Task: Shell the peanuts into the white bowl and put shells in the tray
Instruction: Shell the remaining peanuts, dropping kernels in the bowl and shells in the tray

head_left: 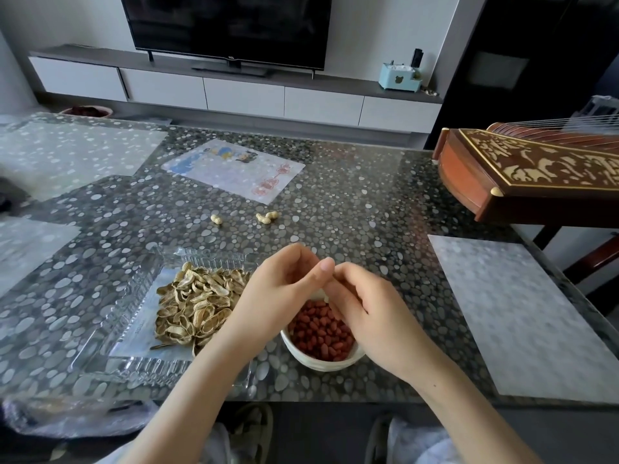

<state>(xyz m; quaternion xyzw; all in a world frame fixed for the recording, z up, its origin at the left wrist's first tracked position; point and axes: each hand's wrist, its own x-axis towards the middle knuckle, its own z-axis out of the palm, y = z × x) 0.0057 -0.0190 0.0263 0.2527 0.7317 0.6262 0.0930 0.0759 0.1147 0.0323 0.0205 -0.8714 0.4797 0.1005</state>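
Peanuts [321, 333], red-skinned and shelled, heaped in white bowl [321, 365] near front of table [351, 202], left grip [281, 283] and right grip [361, 296] above it, fingers curled, tips meeting, cannot tell whether they pinch anything, shells [197, 303] piled in clear tray [110, 329] just left, whole pods [267, 217] farther back.

Home living room. Large black flat-screen television [227, 25] on long low grey-topped cabinet with white drawers [244, 95] at far wall; pebble-patterned glass-covered table [351, 195]; red-brown wooden zither with pale inlay [536, 172] past table's right edge.
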